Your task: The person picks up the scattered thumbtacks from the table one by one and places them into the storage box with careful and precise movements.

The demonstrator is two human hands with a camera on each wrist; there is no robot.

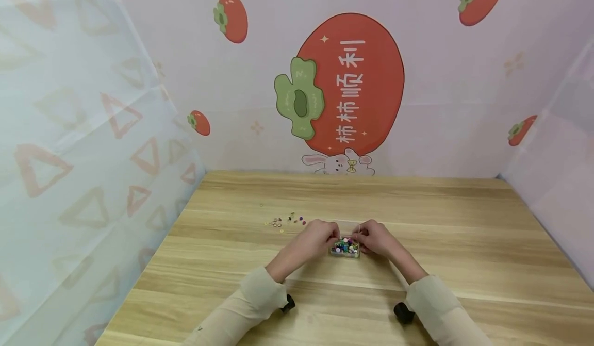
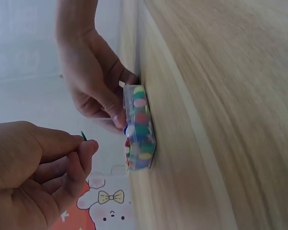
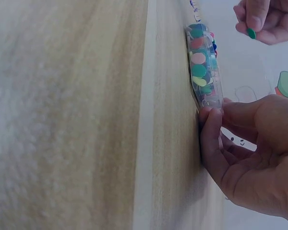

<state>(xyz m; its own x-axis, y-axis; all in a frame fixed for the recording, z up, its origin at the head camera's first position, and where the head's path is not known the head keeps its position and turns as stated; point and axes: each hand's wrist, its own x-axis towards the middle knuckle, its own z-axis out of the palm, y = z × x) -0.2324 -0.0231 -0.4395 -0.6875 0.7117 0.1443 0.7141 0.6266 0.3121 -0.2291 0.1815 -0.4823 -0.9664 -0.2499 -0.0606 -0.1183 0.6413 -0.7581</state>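
Note:
A small clear plastic box [image 1: 344, 254] full of colourful round-headed thumbtacks [image 3: 198, 58] lies on the wooden table between the hands. My left hand [image 1: 320, 234] is just above the box's left side. Its thumb and forefinger pinch one green thumbtack [image 2: 84, 136], which the left wrist view shows nearly edge-on and apart from the box. At the opposite end, my right hand [image 1: 375, 236] grips the box with thumb and fingers. Part of that end is covered by these fingers. A transparent lid [image 1: 345, 227] seems to stand behind the box.
Several loose thumbtacks [image 1: 277, 223] are scattered on the table [image 1: 223, 263] left of the box, some showing gold rims. A printed curtain [image 1: 441, 103] rises behind the table's back edge. Black wrist devices [image 1: 403, 313] sit under both sleeves.

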